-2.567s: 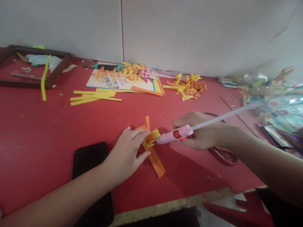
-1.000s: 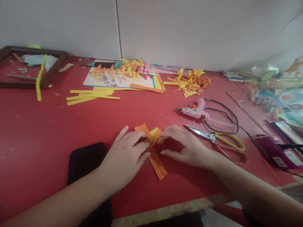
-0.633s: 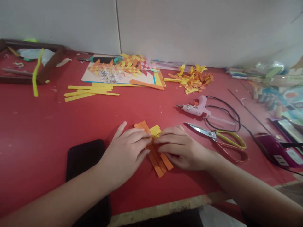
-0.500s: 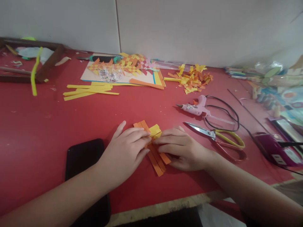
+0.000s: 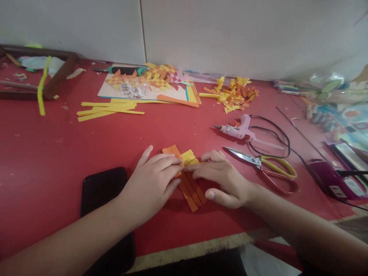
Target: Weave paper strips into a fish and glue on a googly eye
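Note:
A small weave of orange paper strips [image 5: 193, 193] crossed with yellow paper strips [image 5: 188, 156] lies on the red table in front of me. My left hand [image 5: 161, 172] holds the left side of the weave with its fingertips pressed on it, the little finger lifted away. From the right, my right hand [image 5: 222, 176] touches the crossing with its index and middle fingertips. Its thumb is apart from the strips. The fingers cover part of the crossing. Under my left forearm is a black phone [image 5: 103, 188]. Scissors [image 5: 258, 163] with yellow and red handles lie beyond my right hand.
A pink glue gun [image 5: 237, 130] with its black cord lies behind the scissors. Yellow strips [image 5: 109, 110], woven paper pieces [image 5: 161, 74] and a heap of paper scraps [image 5: 235, 94] are farther back. A wooden tray [image 5: 60, 78] stands far left, a purple device [image 5: 330, 178] right.
My right hand has loosened from the weave: its thumb has moved out from beside the orange strips and its fingers have spread. My left hand stays almost in place.

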Action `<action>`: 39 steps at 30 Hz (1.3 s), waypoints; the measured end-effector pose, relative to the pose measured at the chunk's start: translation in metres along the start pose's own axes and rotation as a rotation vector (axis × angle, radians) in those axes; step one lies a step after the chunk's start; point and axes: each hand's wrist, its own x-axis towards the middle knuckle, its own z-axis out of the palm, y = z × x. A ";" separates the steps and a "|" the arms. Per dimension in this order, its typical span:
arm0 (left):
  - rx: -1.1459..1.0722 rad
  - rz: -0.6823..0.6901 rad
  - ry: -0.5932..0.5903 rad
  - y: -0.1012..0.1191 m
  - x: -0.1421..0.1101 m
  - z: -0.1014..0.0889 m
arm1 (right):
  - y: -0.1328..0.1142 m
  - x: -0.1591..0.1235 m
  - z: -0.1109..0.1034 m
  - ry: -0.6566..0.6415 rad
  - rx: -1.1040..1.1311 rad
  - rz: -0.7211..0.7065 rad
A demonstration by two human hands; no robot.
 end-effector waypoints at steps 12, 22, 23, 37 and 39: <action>0.002 0.017 -0.030 -0.003 0.002 -0.001 | 0.012 0.002 -0.005 0.250 0.110 0.125; -0.140 -0.042 0.060 -0.001 0.003 -0.005 | 0.023 0.002 0.001 0.161 -0.189 0.085; -0.146 -0.045 0.067 -0.001 0.003 -0.005 | 0.023 0.002 0.002 0.171 -0.200 0.062; -0.172 0.050 0.148 0.004 0.003 -0.009 | 0.007 0.006 0.001 0.313 0.248 0.197; -0.306 -0.004 0.189 0.005 0.004 -0.012 | 0.002 0.006 0.000 0.303 0.374 0.240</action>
